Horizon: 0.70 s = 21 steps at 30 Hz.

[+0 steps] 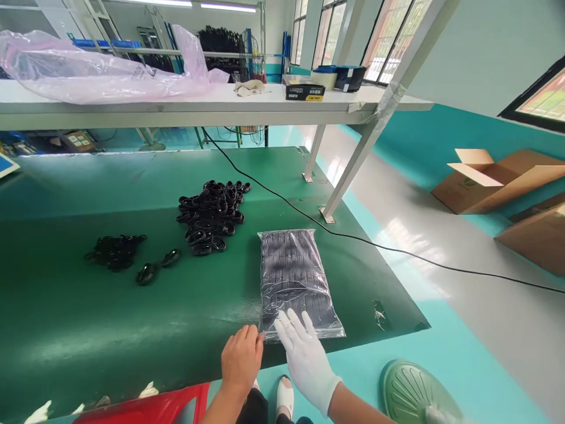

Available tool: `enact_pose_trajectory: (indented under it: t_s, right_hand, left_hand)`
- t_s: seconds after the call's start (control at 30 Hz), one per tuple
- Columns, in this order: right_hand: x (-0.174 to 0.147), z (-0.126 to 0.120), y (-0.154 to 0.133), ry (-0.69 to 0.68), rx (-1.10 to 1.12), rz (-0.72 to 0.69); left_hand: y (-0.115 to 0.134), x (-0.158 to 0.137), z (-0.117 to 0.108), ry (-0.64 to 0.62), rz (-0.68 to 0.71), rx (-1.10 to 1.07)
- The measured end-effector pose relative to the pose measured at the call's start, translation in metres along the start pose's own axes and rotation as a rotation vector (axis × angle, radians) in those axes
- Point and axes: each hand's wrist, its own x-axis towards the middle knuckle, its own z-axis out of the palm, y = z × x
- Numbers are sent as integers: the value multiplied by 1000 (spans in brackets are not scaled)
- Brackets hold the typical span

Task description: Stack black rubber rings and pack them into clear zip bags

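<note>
A clear plastic bag packed with rows of thin black pieces lies flat on the green table, its sealed edge facing me. My left hand, bare, has its fingers curled together at the bag's near left corner and pinches it. In a white glove, my right hand rests over the bag's near edge, fingers stretched out and holding nothing. Left of the bag is a large pile of glossy black rings. Farther left are a smaller heap of black parts and two loose black pieces.
A black cable crosses the green table and hangs off its right side. Above its far edge runs a white shelf bearing pink plastic film and a small box. Red and green stools stand near; cartons sit right.
</note>
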Motion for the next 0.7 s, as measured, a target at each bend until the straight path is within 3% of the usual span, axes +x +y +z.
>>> enact_pose_trajectory:
  t_s: [0.17, 0.33, 0.43, 0.53, 0.7]
  right_hand:
    - [-12, -6, -2, -32, 55, 17]
    - [-19, -6, 5, 30, 143, 21]
    - [-27, 5, 7, 103, 247, 90]
    - [-30, 16, 8, 128, 292, 249]
    - [-26, 24, 9, 160, 289, 324]
  left_hand:
    - [11, 7, -1, -13, -18, 21]
    - [8, 6, -2, -14, 18, 23]
    - [12, 6, -6, 102, 79, 31]
    - [27, 15, -6, 172, 170, 18]
    - [52, 43, 0, 141, 340, -19]
